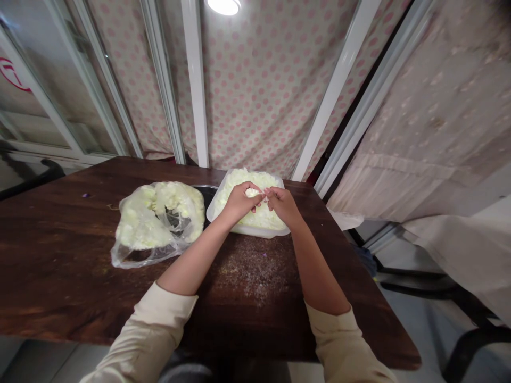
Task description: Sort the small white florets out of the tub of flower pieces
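Observation:
My left hand and my right hand meet over a white plastic tub, their fingertips pinched close together. Between them shows a small whitish piece, partly covered by the left fingers; its kind is too small to make out. Thin, pale green-white pieces fill the tub nearly to its rim. Left of the tub lies a clear plastic bag, spread open, with more pale yellow-green pieces in it.
A dark round pan or tray shows partly between bag and tub. Small pale crumbs are scattered over the dark wooden table in front of the tub. Behind stand white frames and a pink-dotted curtain. Chairs flank the table.

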Motion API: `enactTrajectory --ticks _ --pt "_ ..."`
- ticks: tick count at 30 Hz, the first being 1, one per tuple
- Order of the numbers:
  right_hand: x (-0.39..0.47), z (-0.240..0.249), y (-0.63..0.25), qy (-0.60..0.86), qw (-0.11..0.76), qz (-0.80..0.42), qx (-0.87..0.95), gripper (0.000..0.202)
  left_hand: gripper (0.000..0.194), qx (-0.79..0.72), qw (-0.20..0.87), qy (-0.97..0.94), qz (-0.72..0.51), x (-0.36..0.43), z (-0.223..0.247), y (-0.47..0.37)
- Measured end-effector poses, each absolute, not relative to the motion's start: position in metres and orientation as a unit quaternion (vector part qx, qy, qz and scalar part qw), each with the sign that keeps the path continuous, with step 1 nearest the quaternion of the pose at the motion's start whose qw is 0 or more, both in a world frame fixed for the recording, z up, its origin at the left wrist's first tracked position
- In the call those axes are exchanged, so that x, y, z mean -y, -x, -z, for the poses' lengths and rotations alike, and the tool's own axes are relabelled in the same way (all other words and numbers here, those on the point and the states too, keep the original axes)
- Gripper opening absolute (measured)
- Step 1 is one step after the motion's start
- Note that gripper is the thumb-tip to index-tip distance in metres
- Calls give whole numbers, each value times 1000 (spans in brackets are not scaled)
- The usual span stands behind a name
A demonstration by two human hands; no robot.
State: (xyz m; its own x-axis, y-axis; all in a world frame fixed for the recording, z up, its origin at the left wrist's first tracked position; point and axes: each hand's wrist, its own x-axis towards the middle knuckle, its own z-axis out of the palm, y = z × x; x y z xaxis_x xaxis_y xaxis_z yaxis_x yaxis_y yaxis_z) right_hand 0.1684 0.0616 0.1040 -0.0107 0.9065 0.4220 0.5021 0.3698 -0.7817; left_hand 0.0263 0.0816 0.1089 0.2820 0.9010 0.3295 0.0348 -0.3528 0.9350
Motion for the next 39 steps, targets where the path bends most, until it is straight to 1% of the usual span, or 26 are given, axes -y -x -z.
enactTrajectory --ticks 4,9,13,15,16,20,22,24,26,29,34,37,39 --pt "-64 -103 -168 485 511 -285 650 42 10 -352 448 -652 -501 -79 -114 -25" --pt "-67 -101 -168 447 573 -357 587 34 11 -347 470 -630 -511 -77 -115 -24" --pt "-68 -100 -168 436 576 -381 577 40 9 -345 476 -628 -510 -78 -114 -24" --pt "-69 -99 -170 462 562 -359 585 42 9 -347 480 -632 -499 -79 -114 -24" --pt "-69 -98 -171 485 555 -328 591 42 8 -349 479 -637 -493 -79 -115 -24" --pt "-74 -92 -178 593 526 -90 603 37 10 -347 460 -664 -476 -75 -119 -23" --pt "-76 -88 -180 616 498 -25 610 30 12 -354 443 -671 -477 -71 -121 -24" --pt "-79 -84 -181 627 473 -24 618 24 14 -358 429 -673 -484 -67 -123 -24" --pt "-80 -81 -182 637 467 -34 612 19 17 -357 421 -673 -492 -63 -124 -24" --pt "-82 -78 -183 639 480 -46 600 26 22 -354 410 -679 -496 -59 -125 -24" --pt "-83 -77 -186 594 492 -103 628 32 22 -349 396 -692 -492 -50 -127 -25" --pt "-80 -84 -185 597 502 -72 621 39 21 -340 401 -690 -498 -44 -129 -27" --pt "-72 -97 -185 601 536 -32 592 42 17 -325 397 -688 -513 -38 -133 -28"
